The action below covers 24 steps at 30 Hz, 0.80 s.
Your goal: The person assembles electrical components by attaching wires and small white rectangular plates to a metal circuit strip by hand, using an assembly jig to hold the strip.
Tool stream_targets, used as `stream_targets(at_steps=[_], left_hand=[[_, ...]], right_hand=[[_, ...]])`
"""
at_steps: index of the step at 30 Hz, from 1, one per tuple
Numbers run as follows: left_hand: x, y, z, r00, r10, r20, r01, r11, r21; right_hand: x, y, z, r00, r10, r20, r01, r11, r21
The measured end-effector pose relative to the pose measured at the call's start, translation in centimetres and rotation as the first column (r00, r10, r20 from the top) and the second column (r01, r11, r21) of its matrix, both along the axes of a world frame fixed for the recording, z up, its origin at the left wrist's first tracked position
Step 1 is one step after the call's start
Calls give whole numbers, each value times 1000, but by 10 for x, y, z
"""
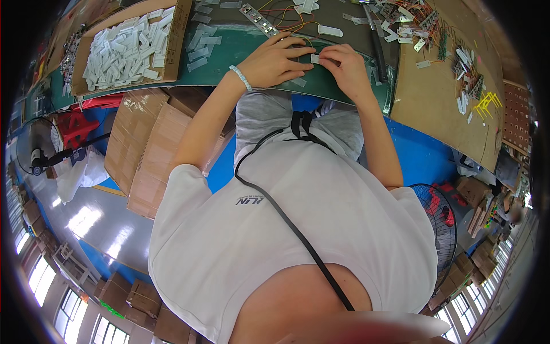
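Observation:
My left hand [279,61], with a pale bead bracelet at its wrist, lies over the green work mat [229,66]. Its fingers are stretched and apart, their tips close to a small white plastic piece [314,58]. From the other side my right hand [346,64] pinches that piece between thumb and fingertips. Thin red and yellow wires run just beyond the hands, near a metal strip with several square parts [259,20]. A flat white plastic cover [330,30] lies past my right hand. What lies under my left palm is hidden.
At left stands a cardboard box [179,43] filled with white plastic pieces. Clear strips [198,53] are scattered beside it. A black-handled tool [378,49] lies right of my hands. Wired modules [471,80] rest on a cardboard sheet [424,103]; a fan [438,229] stands lower right.

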State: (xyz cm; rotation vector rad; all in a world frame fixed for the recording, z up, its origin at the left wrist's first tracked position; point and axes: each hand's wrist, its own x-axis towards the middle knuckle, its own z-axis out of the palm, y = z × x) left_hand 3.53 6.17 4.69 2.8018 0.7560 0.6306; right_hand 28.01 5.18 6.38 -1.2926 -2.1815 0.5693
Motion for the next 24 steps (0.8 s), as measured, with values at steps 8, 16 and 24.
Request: stream_targets(at_steps=[8, 16, 24], left_hand=[[1, 1, 1, 1000, -9, 19, 10, 999, -35], [1, 3, 2, 999, -26, 36, 28, 999, -39], [-2, 2, -2, 1000, -8, 18, 8, 999, -34]], right_hand=[[-3, 5, 8, 996, 55, 77, -55, 998, 0], [31, 22, 12, 965, -251, 78, 221, 935, 279], [106, 51, 11, 842, -450, 298, 509, 845, -161]])
